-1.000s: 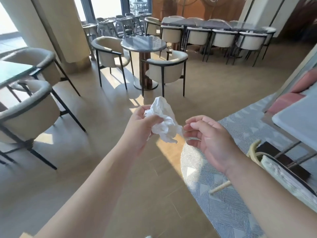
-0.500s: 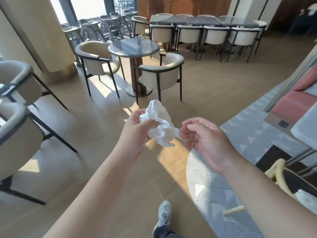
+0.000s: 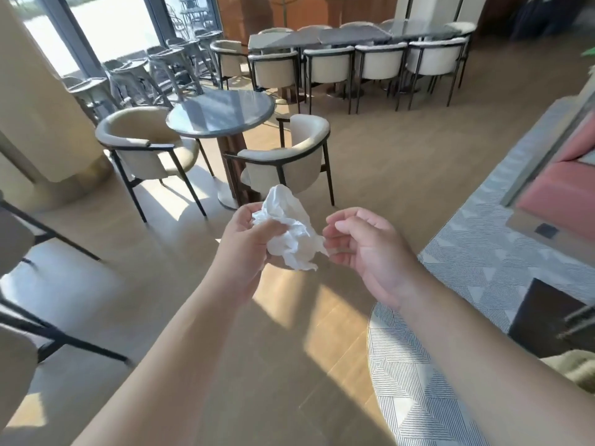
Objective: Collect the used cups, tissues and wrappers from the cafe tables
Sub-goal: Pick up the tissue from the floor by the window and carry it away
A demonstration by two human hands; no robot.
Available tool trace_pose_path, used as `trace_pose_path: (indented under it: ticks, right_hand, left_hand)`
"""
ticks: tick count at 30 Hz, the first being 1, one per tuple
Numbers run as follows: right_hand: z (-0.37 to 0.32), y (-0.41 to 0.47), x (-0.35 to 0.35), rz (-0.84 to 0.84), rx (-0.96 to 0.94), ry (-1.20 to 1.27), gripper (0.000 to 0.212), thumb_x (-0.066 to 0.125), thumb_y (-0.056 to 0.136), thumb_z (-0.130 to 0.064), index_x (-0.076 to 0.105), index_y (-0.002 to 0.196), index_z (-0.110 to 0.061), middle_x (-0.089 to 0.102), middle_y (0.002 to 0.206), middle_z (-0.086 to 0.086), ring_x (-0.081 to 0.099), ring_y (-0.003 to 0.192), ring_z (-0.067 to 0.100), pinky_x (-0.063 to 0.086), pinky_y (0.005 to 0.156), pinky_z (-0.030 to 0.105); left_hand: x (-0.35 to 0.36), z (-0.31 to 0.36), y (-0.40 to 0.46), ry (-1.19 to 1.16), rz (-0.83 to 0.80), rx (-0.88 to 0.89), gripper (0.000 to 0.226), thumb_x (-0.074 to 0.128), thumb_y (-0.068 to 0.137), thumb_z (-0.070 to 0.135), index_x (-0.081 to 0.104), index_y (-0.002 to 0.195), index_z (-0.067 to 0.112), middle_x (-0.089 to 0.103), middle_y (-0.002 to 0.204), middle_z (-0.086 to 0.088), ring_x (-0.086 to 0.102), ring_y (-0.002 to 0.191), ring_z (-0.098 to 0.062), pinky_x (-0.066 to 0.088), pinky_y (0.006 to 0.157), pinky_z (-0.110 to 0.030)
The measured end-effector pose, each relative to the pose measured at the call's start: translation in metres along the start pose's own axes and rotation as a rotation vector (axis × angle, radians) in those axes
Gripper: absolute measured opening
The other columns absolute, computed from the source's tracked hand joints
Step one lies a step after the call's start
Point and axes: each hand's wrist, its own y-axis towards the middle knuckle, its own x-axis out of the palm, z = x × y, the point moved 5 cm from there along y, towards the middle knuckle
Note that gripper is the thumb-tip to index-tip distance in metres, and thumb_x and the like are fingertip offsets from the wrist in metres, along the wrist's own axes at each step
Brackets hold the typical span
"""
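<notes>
The crumpled white paper tissue (image 3: 288, 231) is a creased wad, its long axis running from upper left to lower right. The left hand (image 3: 248, 244) grips it with curled fingers (image 3: 270, 227); the right hand (image 3: 363, 249), fingers loosely curled, touches its lower tip.

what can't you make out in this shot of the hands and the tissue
- Head view: whether the right hand touches the tissue held by the left hand; its curled fingertips sit right at the tissue's edge.
- Whether one tissue or several: crumpled together.
- Long table top at the back: too far and blurred to spot litter.
- Yellowish thing at the right edge: cut off, unidentifiable.
</notes>
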Motion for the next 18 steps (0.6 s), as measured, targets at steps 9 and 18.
trace_pose_path:
  ticks: [9,18]
  right_hand:
    - [-0.012,0.118,-0.016,0.115,-0.031,0.012,0.016,0.058,0.077,-0.021,0.068,0.089,-0.016,0.069,0.082,0.002,0.066,0.077,0.018,0.052,0.069,0.031]
    - [-0.018,0.29,0.004,0.266,-0.057,-0.028,0.019,0.058,0.076,-0.023,0.067,0.091,-0.016,0.069,0.084,0.001,0.066,0.079,0.016,0.052,0.069,0.03]
  left_hand:
    - [0.009,0.007,0.147,0.023,-0.131,-0.026,0.045,0.073,0.071,0.014,0.062,0.115,0.016,0.077,0.086,-0.004,0.074,0.071,-0.019,0.056,0.058,-0.025]
    - [-0.004,0.031,0.349,0.014,-0.291,-0.027,0.043,0.073,0.074,0.013,0.064,0.116,0.014,0.078,0.094,-0.007,0.076,0.082,-0.024,0.06,0.07,-0.034]
